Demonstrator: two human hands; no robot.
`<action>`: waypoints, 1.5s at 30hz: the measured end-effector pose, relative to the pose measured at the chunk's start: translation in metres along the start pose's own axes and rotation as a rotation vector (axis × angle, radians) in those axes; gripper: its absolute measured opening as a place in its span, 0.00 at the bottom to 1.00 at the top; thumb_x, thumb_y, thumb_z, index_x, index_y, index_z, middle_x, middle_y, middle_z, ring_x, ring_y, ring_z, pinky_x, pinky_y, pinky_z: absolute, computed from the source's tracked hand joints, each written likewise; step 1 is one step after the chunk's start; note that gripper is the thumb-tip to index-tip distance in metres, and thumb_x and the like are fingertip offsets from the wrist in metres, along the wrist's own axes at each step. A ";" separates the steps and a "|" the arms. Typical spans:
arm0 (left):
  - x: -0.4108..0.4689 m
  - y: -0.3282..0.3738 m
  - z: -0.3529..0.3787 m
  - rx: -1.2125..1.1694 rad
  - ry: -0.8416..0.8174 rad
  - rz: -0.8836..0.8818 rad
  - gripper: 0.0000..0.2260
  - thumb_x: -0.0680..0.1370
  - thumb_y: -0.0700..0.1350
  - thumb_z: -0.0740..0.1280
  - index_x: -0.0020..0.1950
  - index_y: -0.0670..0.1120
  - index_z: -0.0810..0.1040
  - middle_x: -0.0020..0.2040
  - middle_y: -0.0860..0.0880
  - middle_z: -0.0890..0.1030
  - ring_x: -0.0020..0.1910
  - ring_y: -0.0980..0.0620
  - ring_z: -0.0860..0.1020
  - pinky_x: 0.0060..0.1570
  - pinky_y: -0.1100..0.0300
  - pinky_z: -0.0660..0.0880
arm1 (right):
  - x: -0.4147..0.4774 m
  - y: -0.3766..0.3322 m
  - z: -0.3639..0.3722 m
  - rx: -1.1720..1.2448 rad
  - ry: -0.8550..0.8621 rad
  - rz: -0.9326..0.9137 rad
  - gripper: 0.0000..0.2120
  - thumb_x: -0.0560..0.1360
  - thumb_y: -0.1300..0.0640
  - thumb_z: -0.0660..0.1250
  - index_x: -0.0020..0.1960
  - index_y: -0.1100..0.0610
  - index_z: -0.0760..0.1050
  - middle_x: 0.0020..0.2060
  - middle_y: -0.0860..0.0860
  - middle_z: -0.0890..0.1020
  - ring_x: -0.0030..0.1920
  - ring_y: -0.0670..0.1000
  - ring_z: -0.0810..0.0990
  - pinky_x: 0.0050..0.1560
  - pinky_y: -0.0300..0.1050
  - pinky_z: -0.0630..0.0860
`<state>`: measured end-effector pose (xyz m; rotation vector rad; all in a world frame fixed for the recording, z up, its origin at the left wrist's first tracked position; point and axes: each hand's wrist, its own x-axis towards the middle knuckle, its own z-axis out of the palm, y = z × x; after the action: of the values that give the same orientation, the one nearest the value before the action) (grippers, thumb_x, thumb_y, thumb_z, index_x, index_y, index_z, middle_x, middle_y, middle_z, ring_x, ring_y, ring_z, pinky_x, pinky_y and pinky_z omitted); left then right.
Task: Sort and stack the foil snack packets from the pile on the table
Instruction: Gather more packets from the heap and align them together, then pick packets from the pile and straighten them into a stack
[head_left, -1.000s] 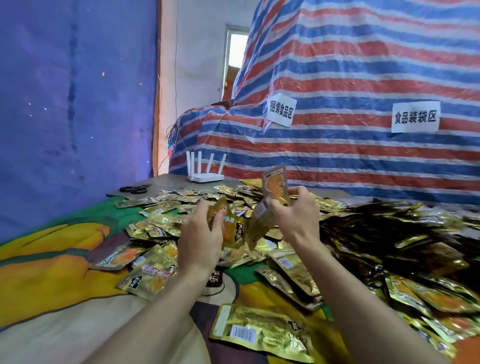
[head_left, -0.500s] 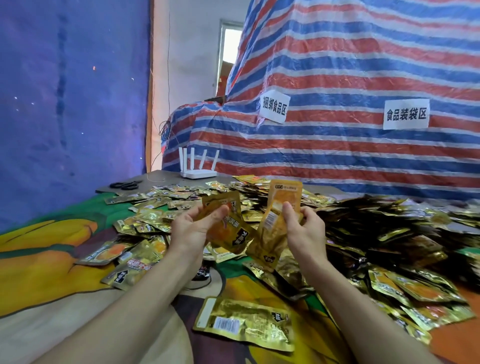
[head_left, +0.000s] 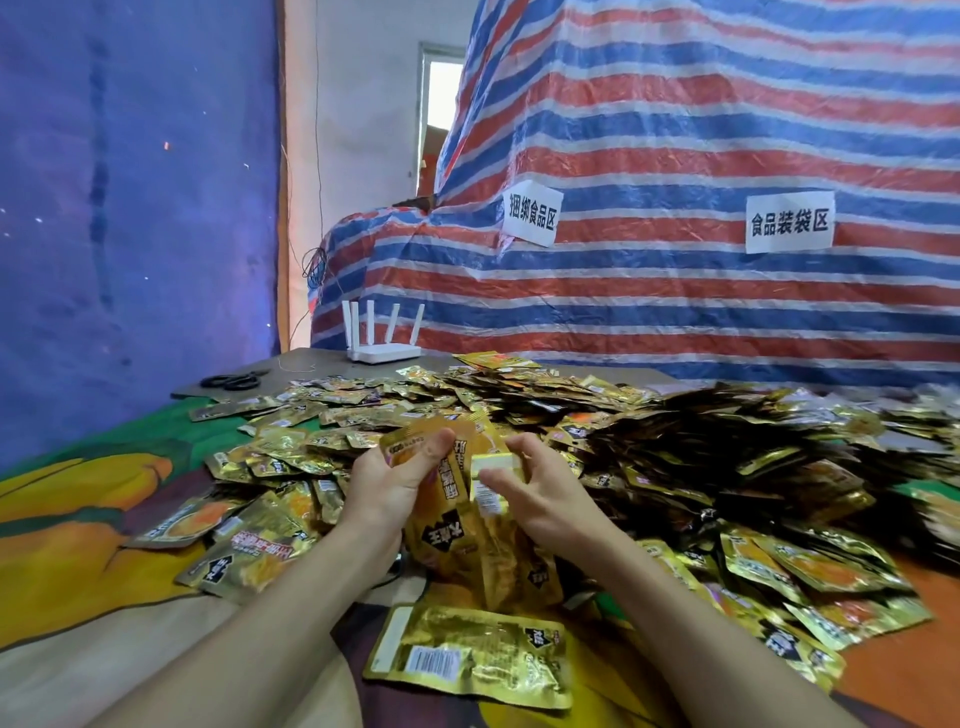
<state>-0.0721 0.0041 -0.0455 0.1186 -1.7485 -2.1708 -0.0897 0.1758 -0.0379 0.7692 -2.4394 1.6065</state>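
Note:
A big pile of gold foil snack packets (head_left: 649, 441) spreads over the table from the middle to the right edge. My left hand (head_left: 387, 480) grips a small bunch of gold packets (head_left: 447, 525) held upright above the table. My right hand (head_left: 535, 491) pinches another gold packet (head_left: 498, 540) by its top, pressed against the bunch. One packet (head_left: 467, 660) lies flat, barcode side up, just below my hands.
A white router (head_left: 382, 340) with several antennas stands at the table's far edge, black scissors (head_left: 234, 381) to its left. A striped tarp (head_left: 675, 182) with two paper labels rises behind the pile. A colourful cloth (head_left: 78, 519) covers the table on the left.
Both hands have come down and together. The packet in my right hand, held apart and higher before, now lies against the bunch in my left hand.

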 end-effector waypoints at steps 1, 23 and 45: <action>0.000 0.000 0.000 0.003 0.028 -0.006 0.37 0.52 0.65 0.77 0.51 0.44 0.73 0.51 0.42 0.83 0.50 0.44 0.82 0.56 0.44 0.79 | -0.001 0.000 -0.004 0.034 -0.081 0.034 0.17 0.78 0.57 0.71 0.63 0.57 0.71 0.52 0.57 0.83 0.44 0.50 0.83 0.44 0.45 0.79; -0.002 0.001 0.000 0.079 0.178 0.135 0.38 0.74 0.60 0.71 0.78 0.43 0.63 0.69 0.44 0.75 0.65 0.44 0.76 0.65 0.42 0.75 | -0.002 -0.006 0.002 0.293 0.060 -0.055 0.08 0.81 0.58 0.65 0.60 0.52 0.76 0.51 0.52 0.86 0.50 0.50 0.86 0.45 0.46 0.84; -0.015 0.012 -0.002 0.297 0.552 0.377 0.15 0.83 0.57 0.60 0.55 0.44 0.70 0.55 0.40 0.80 0.50 0.38 0.79 0.45 0.45 0.78 | -0.003 -0.004 0.007 0.566 -0.279 0.037 0.18 0.76 0.49 0.69 0.60 0.61 0.78 0.53 0.60 0.85 0.55 0.61 0.84 0.57 0.62 0.80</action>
<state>-0.0550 0.0046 -0.0368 0.3876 -1.5914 -1.4300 -0.0837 0.1698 -0.0388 1.0890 -2.1714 2.3919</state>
